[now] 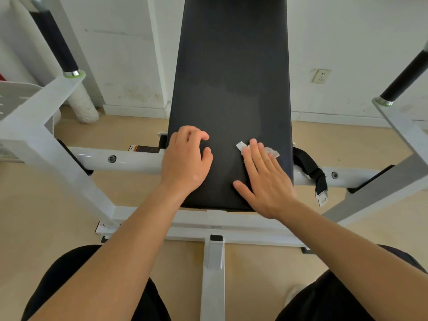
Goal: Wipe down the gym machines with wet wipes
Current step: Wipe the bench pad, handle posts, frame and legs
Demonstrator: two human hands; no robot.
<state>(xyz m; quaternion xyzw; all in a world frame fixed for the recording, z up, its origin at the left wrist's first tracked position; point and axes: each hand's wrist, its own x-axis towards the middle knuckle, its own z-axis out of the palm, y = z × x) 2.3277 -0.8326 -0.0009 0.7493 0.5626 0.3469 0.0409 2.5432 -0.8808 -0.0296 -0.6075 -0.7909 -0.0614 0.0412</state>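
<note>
A long black padded backrest of a white-framed gym machine runs up the middle of the view. My right hand lies flat on the pad's lower right part, fingers straight, pressing a white wet wipe against it; the wipe's edges stick out past my fingertips. My left hand rests on the pad's lower left edge with its fingers loosely curled and holds nothing. A damp, darker patch shows higher on the pad.
White frame bars cross behind the pad. Black-gripped handles rise at the left and right. A black strap with a buckle hangs at the pad's right. A wall socket sits on the wall.
</note>
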